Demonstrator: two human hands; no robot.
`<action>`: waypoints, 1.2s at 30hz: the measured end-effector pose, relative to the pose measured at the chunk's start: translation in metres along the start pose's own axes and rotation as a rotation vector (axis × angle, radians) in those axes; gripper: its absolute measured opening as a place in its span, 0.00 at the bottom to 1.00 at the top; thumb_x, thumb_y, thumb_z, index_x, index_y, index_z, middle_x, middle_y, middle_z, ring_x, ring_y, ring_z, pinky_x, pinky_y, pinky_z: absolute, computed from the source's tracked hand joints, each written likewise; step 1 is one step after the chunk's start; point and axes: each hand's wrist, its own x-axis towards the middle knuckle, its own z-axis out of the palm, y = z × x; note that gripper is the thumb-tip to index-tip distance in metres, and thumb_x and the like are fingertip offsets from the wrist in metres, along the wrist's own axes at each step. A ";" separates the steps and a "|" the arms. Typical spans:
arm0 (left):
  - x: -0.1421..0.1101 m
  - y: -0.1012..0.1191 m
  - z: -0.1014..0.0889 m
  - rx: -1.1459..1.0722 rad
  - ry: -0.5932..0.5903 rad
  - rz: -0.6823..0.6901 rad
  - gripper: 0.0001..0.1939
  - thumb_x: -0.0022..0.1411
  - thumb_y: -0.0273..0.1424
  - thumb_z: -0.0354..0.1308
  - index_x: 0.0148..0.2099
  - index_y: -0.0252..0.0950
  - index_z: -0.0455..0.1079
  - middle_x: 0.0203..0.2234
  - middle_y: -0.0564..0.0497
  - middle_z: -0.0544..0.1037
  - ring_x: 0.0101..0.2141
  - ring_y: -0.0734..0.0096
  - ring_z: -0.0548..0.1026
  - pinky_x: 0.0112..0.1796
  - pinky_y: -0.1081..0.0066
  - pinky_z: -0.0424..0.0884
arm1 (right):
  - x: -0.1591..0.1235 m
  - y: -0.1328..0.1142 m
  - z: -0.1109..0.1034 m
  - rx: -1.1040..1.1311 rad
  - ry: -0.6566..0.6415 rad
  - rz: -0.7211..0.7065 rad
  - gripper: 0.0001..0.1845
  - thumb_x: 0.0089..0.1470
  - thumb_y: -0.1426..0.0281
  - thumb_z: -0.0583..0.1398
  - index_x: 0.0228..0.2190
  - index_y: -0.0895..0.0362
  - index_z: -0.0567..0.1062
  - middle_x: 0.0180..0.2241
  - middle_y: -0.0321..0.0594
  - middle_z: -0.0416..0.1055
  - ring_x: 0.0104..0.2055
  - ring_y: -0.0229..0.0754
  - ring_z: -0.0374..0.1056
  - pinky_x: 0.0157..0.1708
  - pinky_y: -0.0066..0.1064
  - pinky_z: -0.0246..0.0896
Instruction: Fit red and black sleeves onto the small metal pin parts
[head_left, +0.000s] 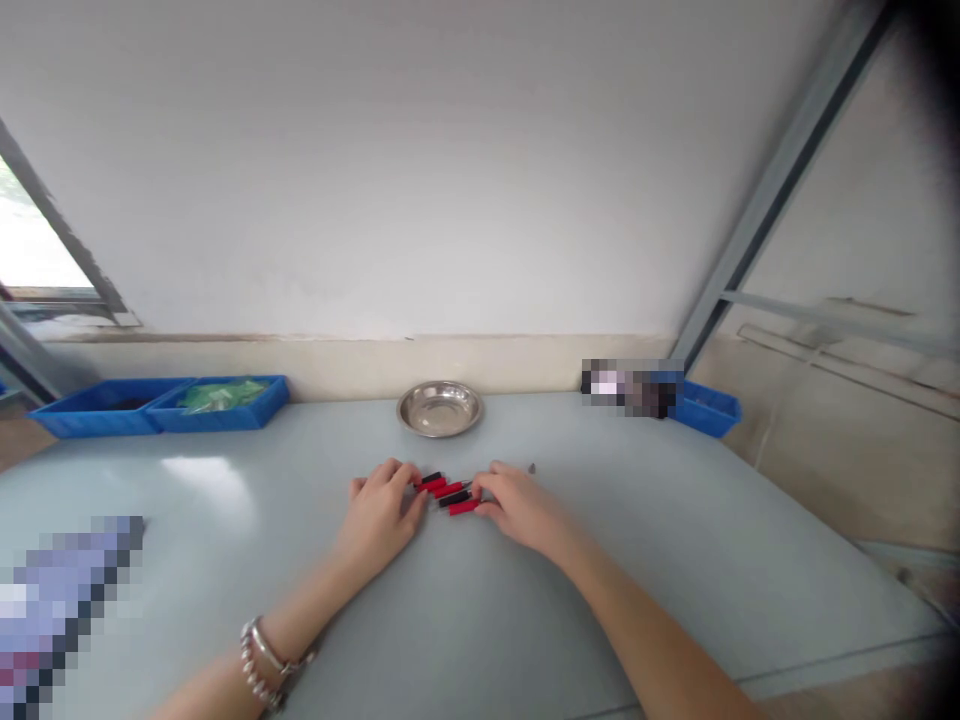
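Red and black are the small handled pieces [463, 507] which lie in a loose cluster on the pale grey-green table [465, 620], between the two hands and nearer to the person than the round metal dish [439, 416]. Thin metal-looking ends show at some of them, but they are too small for telling what kind they are.

The left hand [381, 508] rests at the left side of the cluster, with its fingers bent and its thumb a little apart from them, close to the ends of the upper pieces. The right hand [517, 503] comes from the other side, thumb and forefinger curled toward each other at the right ends. Whether either hand truly pinches a piece, I cannot tell, because the fingers hide the contact.

By my judgement, the step in hand is a gathering or arranging of these pieces by fingertips, on the table itself. Any next move with them would call for a light, exact grip, since they lie so close that taking one can easily push its neighbour.

Farther back, two blue trays [247, 416] stand at the left, one with a green plastic bag [221, 397] in it (it looks crumpled), and one more blue tray [709, 408] stands at the right edge.
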 end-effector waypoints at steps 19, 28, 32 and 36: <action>-0.003 0.014 -0.015 -0.160 -0.034 0.221 0.11 0.61 0.37 0.43 0.37 0.39 0.64 0.35 0.50 0.68 0.37 0.67 0.65 0.38 0.66 0.58 | 0.004 -0.005 -0.003 0.177 0.076 -0.053 0.04 0.51 0.73 0.55 0.31 0.56 0.69 0.32 0.37 0.66 0.35 0.37 0.61 0.34 0.27 0.53; -0.002 0.011 -0.013 -0.132 -0.007 0.226 0.13 0.62 0.35 0.41 0.37 0.38 0.65 0.34 0.49 0.70 0.36 0.67 0.66 0.37 0.66 0.57 | 0.004 -0.011 -0.006 0.334 0.114 -0.064 0.04 0.51 0.72 0.54 0.29 0.57 0.69 0.28 0.35 0.67 0.29 0.34 0.60 0.30 0.25 0.54; -0.002 0.011 -0.014 -0.127 0.028 0.209 0.14 0.63 0.36 0.40 0.37 0.38 0.66 0.33 0.49 0.70 0.35 0.68 0.66 0.37 0.66 0.57 | 0.001 -0.013 -0.009 0.432 0.045 -0.043 0.11 0.54 0.66 0.50 0.30 0.57 0.69 0.25 0.33 0.65 0.26 0.33 0.58 0.26 0.24 0.52; -0.002 0.009 -0.013 -0.131 0.056 0.208 0.15 0.63 0.37 0.40 0.37 0.38 0.66 0.33 0.49 0.70 0.36 0.67 0.66 0.38 0.65 0.57 | 0.001 -0.012 -0.010 0.451 0.039 -0.040 0.16 0.56 0.64 0.47 0.24 0.58 0.67 0.22 0.33 0.62 0.24 0.33 0.56 0.24 0.24 0.50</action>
